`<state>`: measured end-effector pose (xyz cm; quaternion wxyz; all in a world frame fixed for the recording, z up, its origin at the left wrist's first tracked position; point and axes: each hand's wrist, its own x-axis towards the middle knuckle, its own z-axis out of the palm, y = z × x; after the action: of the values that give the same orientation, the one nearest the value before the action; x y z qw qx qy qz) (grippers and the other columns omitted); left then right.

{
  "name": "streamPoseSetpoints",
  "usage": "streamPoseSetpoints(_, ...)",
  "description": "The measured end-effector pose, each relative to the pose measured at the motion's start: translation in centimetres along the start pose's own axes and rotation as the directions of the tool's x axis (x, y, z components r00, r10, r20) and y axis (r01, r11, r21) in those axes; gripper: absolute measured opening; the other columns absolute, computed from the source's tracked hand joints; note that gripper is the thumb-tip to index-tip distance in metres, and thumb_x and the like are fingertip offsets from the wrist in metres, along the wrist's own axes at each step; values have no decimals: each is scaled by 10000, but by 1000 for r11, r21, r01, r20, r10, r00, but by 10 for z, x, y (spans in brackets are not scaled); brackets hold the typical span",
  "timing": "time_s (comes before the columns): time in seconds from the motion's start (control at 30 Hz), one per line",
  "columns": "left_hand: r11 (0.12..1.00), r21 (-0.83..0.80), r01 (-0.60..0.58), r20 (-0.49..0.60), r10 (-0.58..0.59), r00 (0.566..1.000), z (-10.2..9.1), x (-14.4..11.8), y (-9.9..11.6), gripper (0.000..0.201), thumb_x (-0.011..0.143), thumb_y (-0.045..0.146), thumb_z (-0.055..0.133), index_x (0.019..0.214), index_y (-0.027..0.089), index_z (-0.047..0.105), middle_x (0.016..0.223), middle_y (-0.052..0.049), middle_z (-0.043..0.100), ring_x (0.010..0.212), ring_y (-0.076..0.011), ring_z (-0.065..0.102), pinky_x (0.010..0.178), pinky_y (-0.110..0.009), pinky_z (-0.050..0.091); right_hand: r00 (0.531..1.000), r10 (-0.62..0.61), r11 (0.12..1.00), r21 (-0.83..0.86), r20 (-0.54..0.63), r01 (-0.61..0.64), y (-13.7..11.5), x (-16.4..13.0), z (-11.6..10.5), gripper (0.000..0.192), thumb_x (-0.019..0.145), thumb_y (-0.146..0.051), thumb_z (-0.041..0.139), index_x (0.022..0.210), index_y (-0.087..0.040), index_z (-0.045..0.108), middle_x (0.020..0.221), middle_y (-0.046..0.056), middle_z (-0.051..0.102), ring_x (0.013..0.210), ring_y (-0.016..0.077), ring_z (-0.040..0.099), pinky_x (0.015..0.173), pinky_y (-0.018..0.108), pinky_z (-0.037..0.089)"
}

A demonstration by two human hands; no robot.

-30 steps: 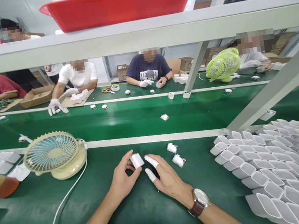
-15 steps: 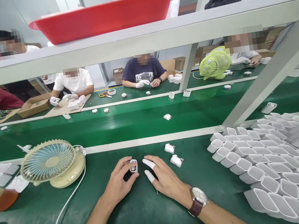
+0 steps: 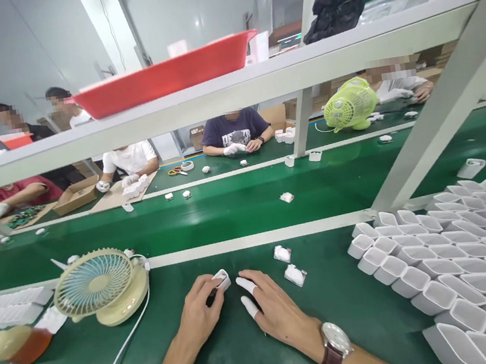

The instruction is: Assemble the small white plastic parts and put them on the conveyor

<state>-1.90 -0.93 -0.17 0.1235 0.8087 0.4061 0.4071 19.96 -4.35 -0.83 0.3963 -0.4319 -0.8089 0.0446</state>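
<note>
Left hand (image 3: 201, 315) keeps its pinch on the small white shell (image 3: 222, 280), now tipped lower, near the green bench's (image 3: 233, 360) far edge. Right hand (image 3: 277, 311) still rests open beside it, holding nothing; shell unreleased.

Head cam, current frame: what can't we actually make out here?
- White part in the left hand: fingers cover its near side; its details are too small to read.
- Right hand: palm side faces down, so any contact with the belt is hidden.
- Bagged pieces: contents too small.
- White shells: stack cut off by the right edge.
- Bottle: motion-blurred.
</note>
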Motion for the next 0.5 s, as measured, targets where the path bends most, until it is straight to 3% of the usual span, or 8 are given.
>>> streamPoseSetpoints(0.17, 999, -13, 53, -25, -53, 998, 4, 23, -16, 160, 978, 281, 586, 1028, 236, 731, 1058, -84, 720, 852, -183, 718, 764, -291, 607, 1000, -21, 1000, -15, -15, 21, 0, 0, 1, 377, 966, -88, 495, 1329, -177, 546, 1314, 172, 642, 1182, 312, 665, 985, 530, 618)
streamPoseSetpoints(0.4, 961, 35, 275, -175, -265, 948, 14, 105, -61, 294, 904, 277, 624, 1175, 164, 637, 930, -68, 732, 722, -174, 703, 719, -327, 616, 999, -32, 999, -25, -33, 31, 1, -1, 0, 358, 955, -80, 503, 1295, -159, 579, 1291, 178, 655, 1154, 310, 669, 990, 510, 607)
streamPoseSetpoints(0.5, 935, 46, 351, -227, -332, 915, 20, 130, -71, 274, 821, 231, 672, 1084, 157, 647, 805, -30, 713, 641, -164, 688, 666, -303, 607, 1000, -17, 1000, -18, -14, 17, 1, -1, -1, 351, 943, -72, 512, 1276, -149, 595, 1288, 175, 655, 1153, 300, 658, 1006, 494, 587)
